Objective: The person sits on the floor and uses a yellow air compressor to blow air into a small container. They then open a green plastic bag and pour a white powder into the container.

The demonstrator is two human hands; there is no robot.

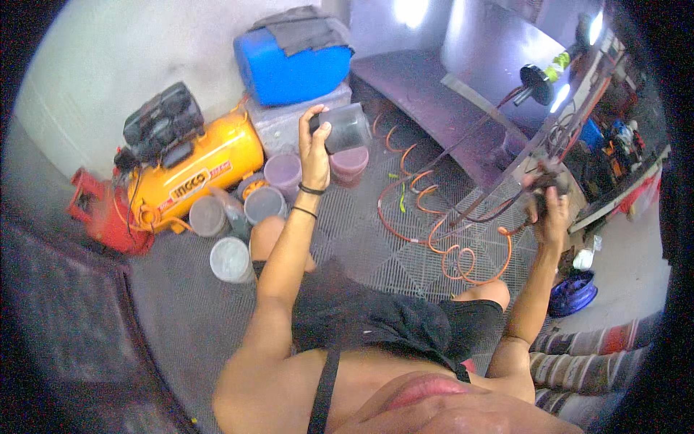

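Observation:
My left hand grips a translucent cylindrical cup by its black end, holding it on its side out in front of me. My right hand is closed on a dark spray gun, blurred, with hoses running by it. An orange coiled air hose loops on the floor below. A grey-purple panel stands ahead, and beside it a black disc with a yellow-green wrapped part hangs at the upper right.
A yellow compressor, red canister and several plastic buckets sit at the left. A blue container rests on a grey block behind. A blue wheel rim, cluttered shelf and stacked rolls are at the right.

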